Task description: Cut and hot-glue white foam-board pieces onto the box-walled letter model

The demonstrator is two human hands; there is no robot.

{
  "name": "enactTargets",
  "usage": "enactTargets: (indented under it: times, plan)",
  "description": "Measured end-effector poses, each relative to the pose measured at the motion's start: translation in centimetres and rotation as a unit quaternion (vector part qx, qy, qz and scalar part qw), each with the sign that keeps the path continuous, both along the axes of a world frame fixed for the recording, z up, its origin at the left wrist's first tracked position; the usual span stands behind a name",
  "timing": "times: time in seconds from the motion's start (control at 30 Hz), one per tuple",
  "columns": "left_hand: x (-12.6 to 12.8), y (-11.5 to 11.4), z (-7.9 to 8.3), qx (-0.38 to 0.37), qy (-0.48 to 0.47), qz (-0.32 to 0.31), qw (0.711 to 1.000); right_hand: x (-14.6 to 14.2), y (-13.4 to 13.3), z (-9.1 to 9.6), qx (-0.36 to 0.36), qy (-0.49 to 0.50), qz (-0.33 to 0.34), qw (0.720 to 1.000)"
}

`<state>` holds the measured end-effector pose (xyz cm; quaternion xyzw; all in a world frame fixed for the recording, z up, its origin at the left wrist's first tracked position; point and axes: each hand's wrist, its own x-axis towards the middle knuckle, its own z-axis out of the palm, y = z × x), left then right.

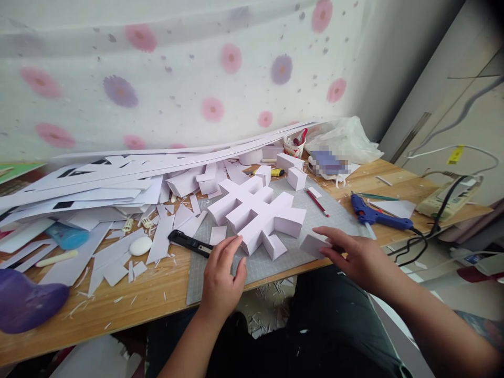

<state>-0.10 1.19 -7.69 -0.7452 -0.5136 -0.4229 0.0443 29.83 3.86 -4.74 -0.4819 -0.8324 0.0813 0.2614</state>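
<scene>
While your right hand [356,257] pinches a small white piece [314,245] between thumb and fingers at the lower right of centre, your left hand [225,273] at lower centre is loosely bent, grasping nothing; I cannot tell whether its fingertips touch the white paper structure [260,210]. That structure lies mid-frame on the grey cutting mat [326,210], its short arms pointing outward. Right below your hands runs the front edge of the wooden table [129,310], so your room on the near side is narrow: a bare strip of mat between structure and edge. You have more open mat to the right of the structure, up to the red pencil [317,202] and the blue glue gun [380,214], whose dark cord trails off right.

Beside your left fingers, the black cutter [189,243] stands in the way, its end nearly meeting them. Left of it, offcuts and a white oval object [140,245] crowd the table; a purple object [31,302] sits at the lower left.

Farther up, you have loose white blocks [296,178] at the mat's back and a yellow cutter [275,172] among paper pieces. The patterned paper cup [293,147], above centre right, holds a red-handled item; beside it slumps a clear plastic bag [346,137], contents unclear. Long paper strips [189,164] block the back left, before the flowered curtain [169,79].
</scene>
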Motion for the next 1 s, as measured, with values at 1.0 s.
enactTargets:
  times: [1.0]
  plan:
    - [0.1,-0.1,0.4,-0.008,-0.004,-0.008,1.000,-5.8,2.0,-1.6,0.182,0.025,0.075,0.980]
